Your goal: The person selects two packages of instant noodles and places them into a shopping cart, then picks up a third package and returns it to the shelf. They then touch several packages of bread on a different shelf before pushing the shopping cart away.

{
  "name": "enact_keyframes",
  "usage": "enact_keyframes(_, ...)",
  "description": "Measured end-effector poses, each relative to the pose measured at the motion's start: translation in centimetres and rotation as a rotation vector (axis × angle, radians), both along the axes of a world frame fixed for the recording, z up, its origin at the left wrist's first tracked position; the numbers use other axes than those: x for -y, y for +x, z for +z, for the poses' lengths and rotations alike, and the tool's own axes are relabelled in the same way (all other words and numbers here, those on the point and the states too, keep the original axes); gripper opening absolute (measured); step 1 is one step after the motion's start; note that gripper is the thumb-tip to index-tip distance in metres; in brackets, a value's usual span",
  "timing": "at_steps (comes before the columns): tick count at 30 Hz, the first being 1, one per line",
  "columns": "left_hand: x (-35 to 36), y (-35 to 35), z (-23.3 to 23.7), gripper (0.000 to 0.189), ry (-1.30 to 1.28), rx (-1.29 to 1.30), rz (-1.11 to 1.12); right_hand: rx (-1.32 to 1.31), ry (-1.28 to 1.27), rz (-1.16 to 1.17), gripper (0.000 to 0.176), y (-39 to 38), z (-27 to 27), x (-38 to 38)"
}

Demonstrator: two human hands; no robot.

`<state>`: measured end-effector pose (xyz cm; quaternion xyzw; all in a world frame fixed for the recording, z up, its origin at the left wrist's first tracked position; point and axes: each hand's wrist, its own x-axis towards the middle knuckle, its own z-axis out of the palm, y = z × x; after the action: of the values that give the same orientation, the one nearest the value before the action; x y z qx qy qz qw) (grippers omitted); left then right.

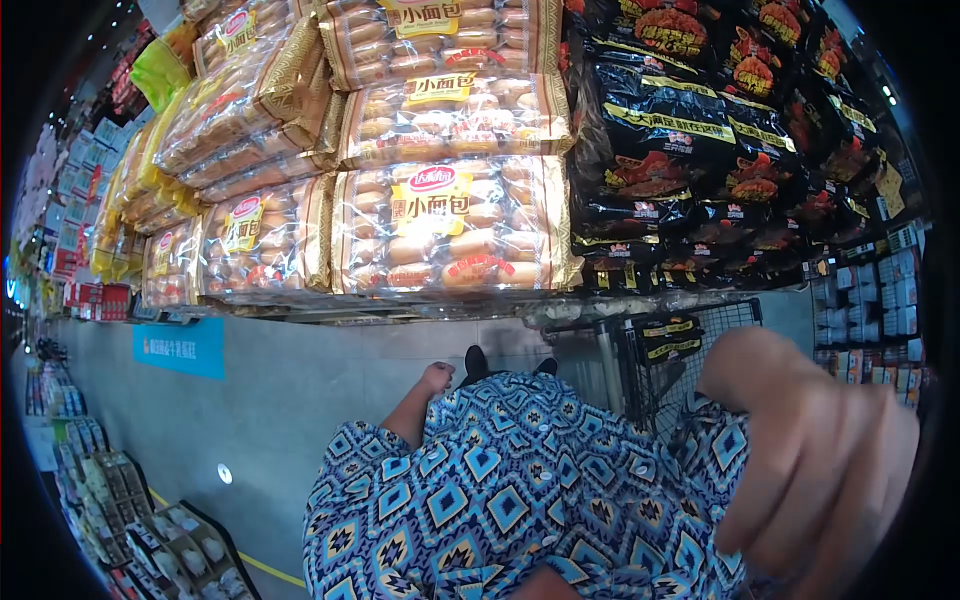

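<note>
Right hand [820, 470] is up close to the lens, blurred, fingers curled, and I can't tell if it grips anything. Just behind it stands the cart [740, 318], black snack bags [668, 340] lying inside for carrying. Left hand [437, 378] hangs at my hip, loosely fisted, empty.

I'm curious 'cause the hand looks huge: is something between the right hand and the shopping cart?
Nothing visible does. The right hand is close to the camera, beside the shopping cart, and hides part of it.
</note>
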<state>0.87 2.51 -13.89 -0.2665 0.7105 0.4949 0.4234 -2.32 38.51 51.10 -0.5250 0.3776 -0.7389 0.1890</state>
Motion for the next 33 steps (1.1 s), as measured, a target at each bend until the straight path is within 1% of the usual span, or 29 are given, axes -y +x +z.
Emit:
enact_keyframes(5, -0.2, 0.0, 0.6, 0.035, -0.003, 0.001, -0.049, -0.288, 0.205, -0.272, 0.016, -0.3, 0.2, 0.9)
enact_keyframes(10, -0.4, -0.4, 1.3, 0.035, -0.008, 0.037, -0.031, -0.539, 0.414, -0.540, 0.019, -0.6, 0.7, 1.6)
enact_keyframes(16, -0.6, -0.3, 0.8, 0.033, -0.031, 0.008, -0.033, -0.871, 0.650, -0.808, 0.024, -0.8, 2.0, 2.1)
enact_keyframes(22, -0.7, -0.4, 0.9, 0.033, -0.010, 0.017, 0.004, -0.889, 0.725, -0.729, 0.024, -1.1, 2.3, 1.1)
enact_keyframes(25, -0.6, -0.6, 0.9, 0.034, -0.022, -0.003, -0.048, -0.907, 0.752, -0.676, 0.024, -1.5, 2.4, 0.8)
enact_keyframes(27, -0.6, -0.8, 0.8, 0.034, -0.035, -0.004, -0.041, -0.912, 0.785, -0.660, 0.025, -1.3, 2.4, 0.3)
enact_keyframes(32, -0.8, -1.1, 0.0, 0.035, -0.037, 0.003, -0.101, -0.884, 0.958, -0.670, 0.025, 0.8, 3.0, -2.1)
enact_keyframes(33, -0.7, -1.2, -0.3, 0.035, -0.033, 0.016, -0.094, -0.875, 0.972, -0.680, 0.025, 1.9, 2.8, -3.5)
